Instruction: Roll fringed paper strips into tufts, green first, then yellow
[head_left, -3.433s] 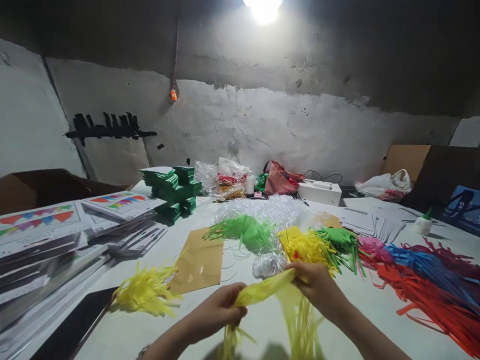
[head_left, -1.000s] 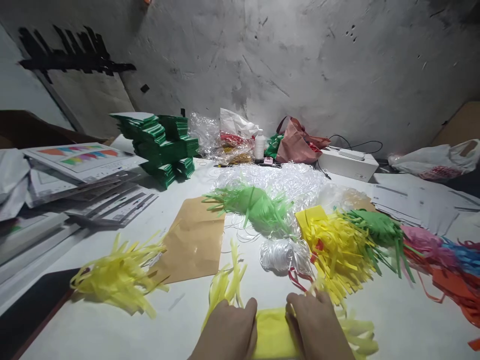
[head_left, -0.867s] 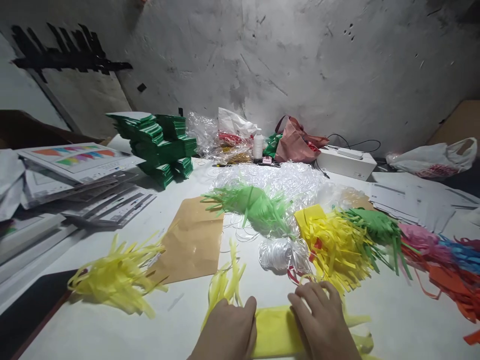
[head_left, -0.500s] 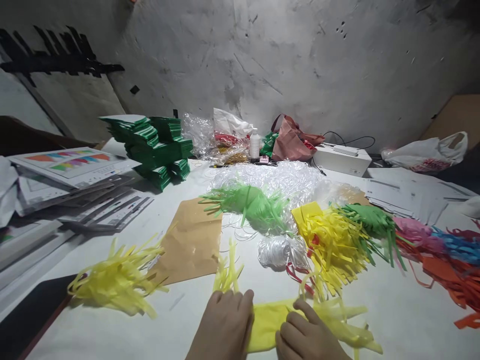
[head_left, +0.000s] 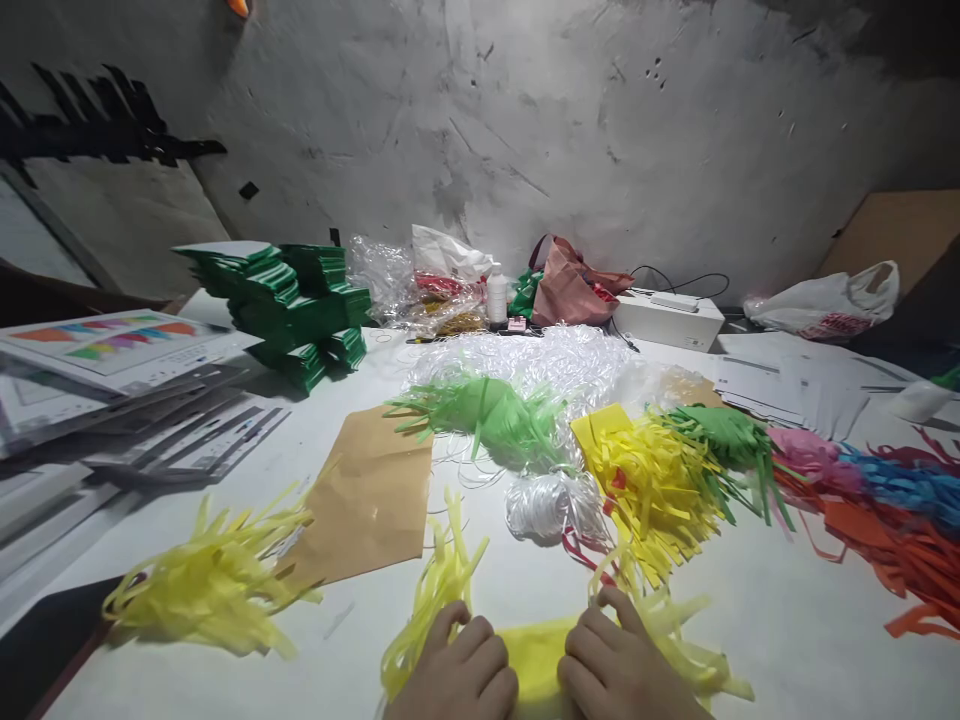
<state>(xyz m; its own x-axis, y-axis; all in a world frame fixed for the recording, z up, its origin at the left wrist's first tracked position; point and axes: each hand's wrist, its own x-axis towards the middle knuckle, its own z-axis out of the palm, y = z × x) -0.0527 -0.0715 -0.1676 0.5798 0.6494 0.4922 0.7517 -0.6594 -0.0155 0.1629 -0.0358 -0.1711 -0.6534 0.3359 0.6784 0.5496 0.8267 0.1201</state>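
A yellow fringed paper piece [head_left: 536, 655] lies at the bottom centre of the table, its cut strips spreading out to both sides. My left hand [head_left: 461, 665] is closed on its left part, fingers curled. On its right part rests my right hand [head_left: 619, 655], also with curled fingers gripping the paper. The palms and thumbs are mostly hidden. Another bundle of yellow strips [head_left: 210, 580] lies to the left. A brown paper sheet [head_left: 367, 500] is beyond my left hand, and a roll of white string [head_left: 553, 505] lies beyond the yellow paper.
Light green fringe [head_left: 487, 410], yellow fringe [head_left: 652, 490], dark green fringe [head_left: 727, 440] and red-orange strips [head_left: 885, 550] lie across the table. Printed sheets [head_left: 112, 350] and a green stack [head_left: 285, 310] stand at left. A white box [head_left: 667, 322] and bags sit near the wall.
My left hand has turned and curled more, and more yellow strips show on its left. The right hand stays on the paper. The camera view has shifted slightly.
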